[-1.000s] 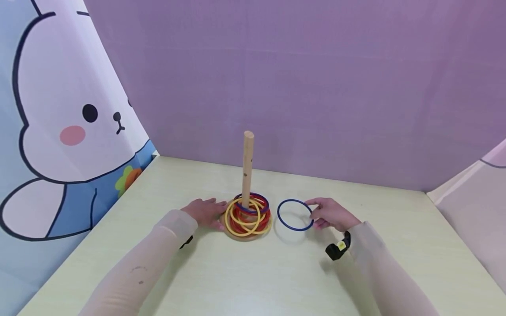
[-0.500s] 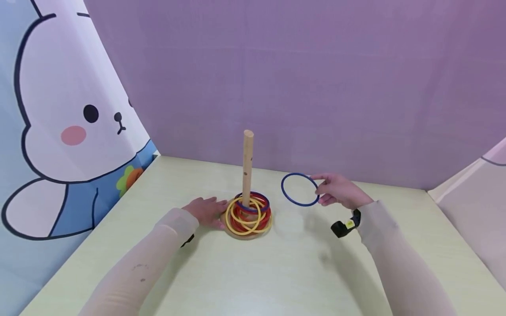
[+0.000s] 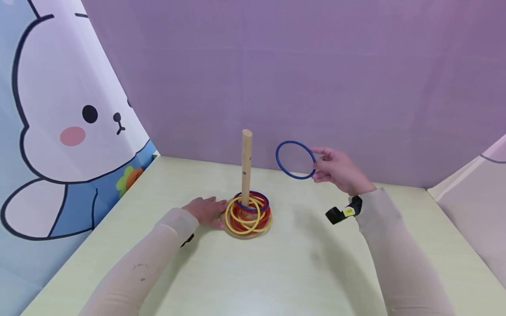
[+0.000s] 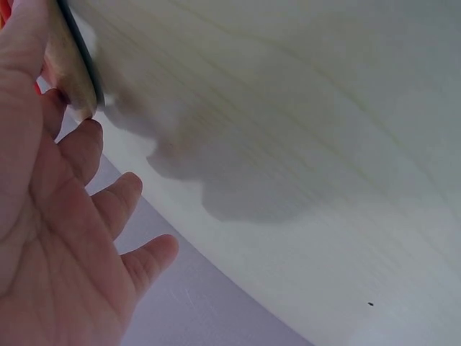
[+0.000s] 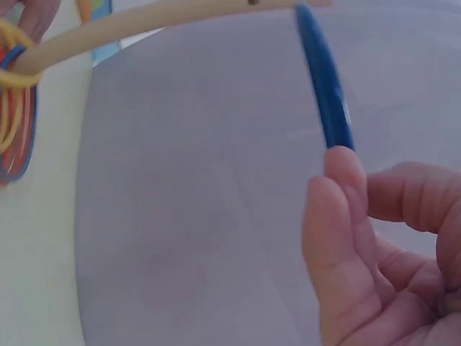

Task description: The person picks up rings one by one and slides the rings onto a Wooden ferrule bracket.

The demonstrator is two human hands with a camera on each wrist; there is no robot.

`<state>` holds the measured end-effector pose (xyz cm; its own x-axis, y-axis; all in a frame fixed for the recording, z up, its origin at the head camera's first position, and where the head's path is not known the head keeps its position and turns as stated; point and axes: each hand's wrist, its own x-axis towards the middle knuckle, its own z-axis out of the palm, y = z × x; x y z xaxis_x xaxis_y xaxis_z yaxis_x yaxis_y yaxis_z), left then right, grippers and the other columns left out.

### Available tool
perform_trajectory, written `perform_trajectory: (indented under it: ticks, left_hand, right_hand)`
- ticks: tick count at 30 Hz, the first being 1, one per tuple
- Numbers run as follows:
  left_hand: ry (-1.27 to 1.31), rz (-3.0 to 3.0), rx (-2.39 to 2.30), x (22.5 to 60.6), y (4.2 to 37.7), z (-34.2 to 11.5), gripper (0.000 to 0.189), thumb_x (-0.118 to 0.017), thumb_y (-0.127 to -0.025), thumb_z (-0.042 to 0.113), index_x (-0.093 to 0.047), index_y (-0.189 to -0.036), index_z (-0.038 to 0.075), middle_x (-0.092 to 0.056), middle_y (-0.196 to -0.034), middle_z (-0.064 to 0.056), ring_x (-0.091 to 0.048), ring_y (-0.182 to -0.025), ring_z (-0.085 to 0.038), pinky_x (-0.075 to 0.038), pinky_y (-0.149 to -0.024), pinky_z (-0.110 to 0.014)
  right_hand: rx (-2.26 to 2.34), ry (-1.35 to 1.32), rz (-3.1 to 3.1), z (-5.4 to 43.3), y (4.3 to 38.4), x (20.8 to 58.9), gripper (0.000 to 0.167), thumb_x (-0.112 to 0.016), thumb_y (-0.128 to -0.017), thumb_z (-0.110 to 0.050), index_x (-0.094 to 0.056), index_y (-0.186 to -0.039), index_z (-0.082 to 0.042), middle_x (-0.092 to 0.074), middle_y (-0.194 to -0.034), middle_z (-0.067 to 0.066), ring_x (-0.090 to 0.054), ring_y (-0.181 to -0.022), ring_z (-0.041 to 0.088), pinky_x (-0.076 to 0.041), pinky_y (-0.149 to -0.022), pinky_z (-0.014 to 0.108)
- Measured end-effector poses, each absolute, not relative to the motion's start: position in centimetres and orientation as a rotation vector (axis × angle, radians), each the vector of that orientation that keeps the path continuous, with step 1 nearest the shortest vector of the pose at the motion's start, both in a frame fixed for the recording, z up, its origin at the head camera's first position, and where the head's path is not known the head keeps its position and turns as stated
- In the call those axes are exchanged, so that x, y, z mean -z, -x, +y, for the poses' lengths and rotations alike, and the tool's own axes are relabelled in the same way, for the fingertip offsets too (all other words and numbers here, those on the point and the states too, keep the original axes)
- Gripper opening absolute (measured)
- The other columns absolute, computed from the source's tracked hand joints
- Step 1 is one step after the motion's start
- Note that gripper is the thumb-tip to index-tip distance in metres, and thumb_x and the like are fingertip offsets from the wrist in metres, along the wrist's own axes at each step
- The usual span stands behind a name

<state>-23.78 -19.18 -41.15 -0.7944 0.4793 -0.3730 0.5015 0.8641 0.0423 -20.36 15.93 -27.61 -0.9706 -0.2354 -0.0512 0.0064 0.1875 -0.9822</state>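
The right hand [image 3: 336, 169] is pinching the blue ring [image 3: 295, 159] in the air, up near the peg's [image 3: 247, 169] top and just to its right. The left hand [image 3: 205, 211] is lying flat on the table [image 3: 300, 272], fingers relaxed, touching the wooden base [image 3: 247, 235] with its stacked rings [image 3: 247, 213].

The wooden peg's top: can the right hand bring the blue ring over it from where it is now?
Probably yes. The right hand pinches the blue ring in the air beside the wooden peg, near the height of its top, with nothing between them. The left hand rests low at the base.
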Motion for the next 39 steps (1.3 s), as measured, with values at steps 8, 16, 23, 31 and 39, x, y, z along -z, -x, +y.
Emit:
perform_trajectory:
  ticks: [8,16,23,31,39]
  left_hand:
    - [-0.725,2.669,0.075,41.2,24.1,-19.2,0.08,-0.061,-0.086,0.056,-0.032,-0.151,0.019,-0.03,-0.155,-0.002,-0.023,-0.142,-0.035,-0.024,-0.108,-0.059]
    - [-0.72,2.663,0.091,41.0,23.8,-19.2,0.079,-0.06,-0.087,0.056,-0.032,-0.151,0.019,-0.03,-0.155,-0.003,-0.024,-0.141,-0.035,-0.026,-0.108,-0.059]
    - [-0.718,2.673,0.059,41.1,23.6,-19.6,0.078,-0.061,-0.087,0.055,-0.033,-0.15,0.018,-0.033,-0.154,-0.004,-0.025,-0.141,-0.036,-0.026,-0.108,-0.059]
    - [-0.72,2.678,0.108,41.6,23.7,-19.8,0.079,-0.06,-0.086,0.056,-0.034,-0.15,0.018,-0.033,-0.154,-0.003,-0.025,-0.141,-0.035,-0.026,-0.108,-0.058]
    - [-0.738,2.67,0.107,41.3,23.7,-19.3,0.078,-0.06,-0.087,0.056,-0.034,-0.15,0.017,-0.032,-0.154,-0.002,-0.025,-0.141,-0.035,-0.027,-0.108,-0.058]
  right_hand:
    - [2.188,0.204,2.106,13.5,19.7,26.2,0.053,-0.049,-0.094,0.004,-0.036,-0.145,-0.001,-0.058,-0.079,0.005,-0.063,-0.058,0.012,-0.056,-0.065,0.024]
    - [2.297,0.186,2.137,10.2,19.2,25.4,0.054,-0.049,-0.094,0.004,-0.038,-0.146,-0.006,-0.056,-0.076,0.003,-0.061,-0.057,0.012,-0.056,-0.066,0.023]
    - [2.286,0.234,2.168,7.8,19.7,25.5,0.053,-0.051,-0.094,0.003,-0.039,-0.145,-0.007,-0.053,-0.082,0.006,-0.062,-0.059,0.013,-0.056,-0.068,0.026]
    - [2.282,0.222,2.164,6.5,20.3,25.9,0.052,-0.052,-0.094,0.003,-0.041,-0.143,-0.007,-0.052,-0.085,0.008,-0.063,-0.06,0.014,-0.057,-0.068,0.027]
    - [2.215,0.183,2.194,6.0,20.8,26.8,0.049,-0.054,-0.093,0.004,-0.046,-0.14,-0.006,-0.056,-0.079,0.006,-0.063,-0.057,0.013,-0.057,-0.064,0.027]
